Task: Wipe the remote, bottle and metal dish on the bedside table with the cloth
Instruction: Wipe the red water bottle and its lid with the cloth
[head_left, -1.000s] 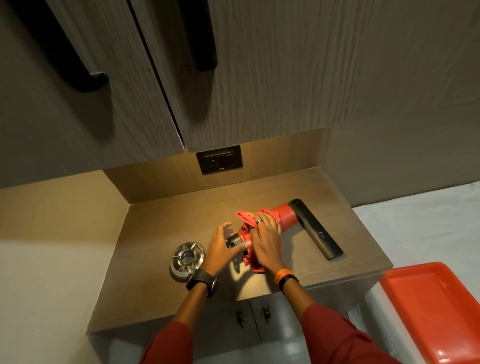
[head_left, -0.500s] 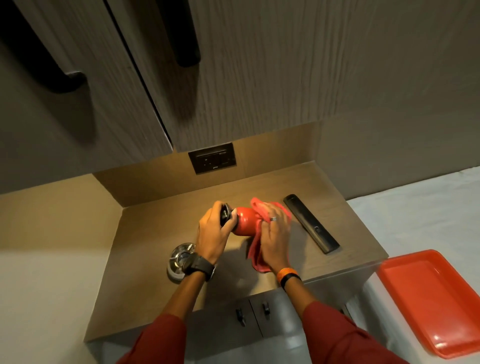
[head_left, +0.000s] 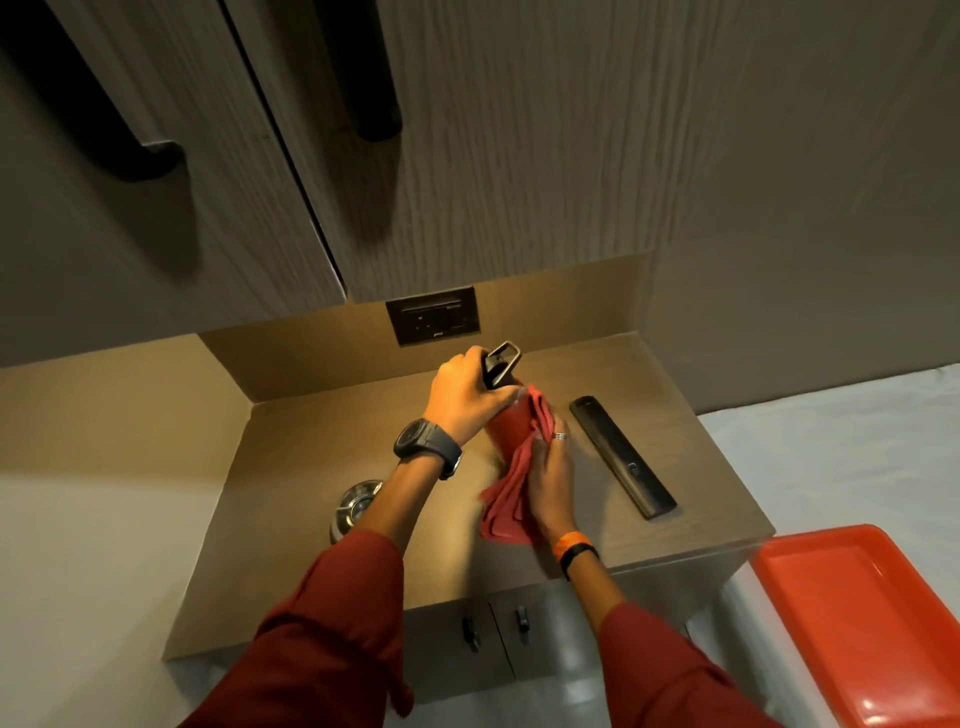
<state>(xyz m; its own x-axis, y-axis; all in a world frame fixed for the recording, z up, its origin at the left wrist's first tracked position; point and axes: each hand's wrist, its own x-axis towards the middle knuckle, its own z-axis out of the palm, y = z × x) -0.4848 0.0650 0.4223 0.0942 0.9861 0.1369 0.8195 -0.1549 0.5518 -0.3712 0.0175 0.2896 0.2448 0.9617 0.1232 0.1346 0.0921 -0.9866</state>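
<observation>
Bottle (head_left: 506, 423) between hands (cloth (head_left: 511, 493) under right).

Single head-worn wide-angle view only; no second view to overlap with. Looks forward and steeply down from above the bedside table (head_left: 649, 395), facing the wall with the socket plate (head_left: 432, 316) and the cabinet doors (head_left: 519, 145) overhead. Close range: both forearms enter from the bottom edge, left hand (head_left: 462, 397) and right hand (head_left: 550, 480) near frame centre. Tabletop fills the middle band; red tray (head_left: 852, 613) cut off at lower right corner. Strong wide-angle bending toward the edges.
</observation>
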